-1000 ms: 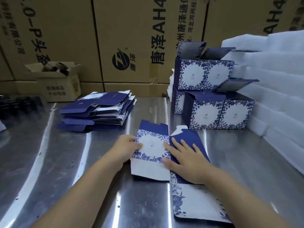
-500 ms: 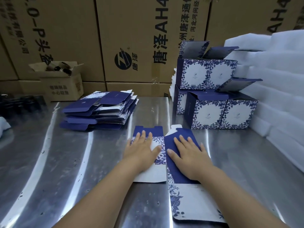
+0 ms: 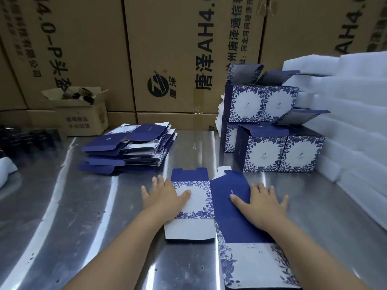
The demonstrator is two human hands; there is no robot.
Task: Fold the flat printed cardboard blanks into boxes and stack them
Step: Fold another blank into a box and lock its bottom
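Cardboard blank point(image 3: 226, 222) lies flat on the worktop point(image 3: 83, 206) just before the folded boxes point(image 3: 280, 151) (stacked two high, lids up), left hand point(image 3: 165, 197) and right hand point(image 3: 263, 208) pressing it palm-down, each grip unclenched, fingers straight and splayed. Back left, a small open carton point(image 3: 83, 118) holds dark rolls point(image 3: 87, 98). Since half a second ago the hands have slid apart, toward the blank's outer edges.

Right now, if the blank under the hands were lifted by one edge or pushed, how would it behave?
Probably light and floppy at its creases: the blank is thin, creased sheet, pressed flat by the left hand and right hand. Likely slides easily on the shiny metal table. Lying flat, it should not roll or tip.
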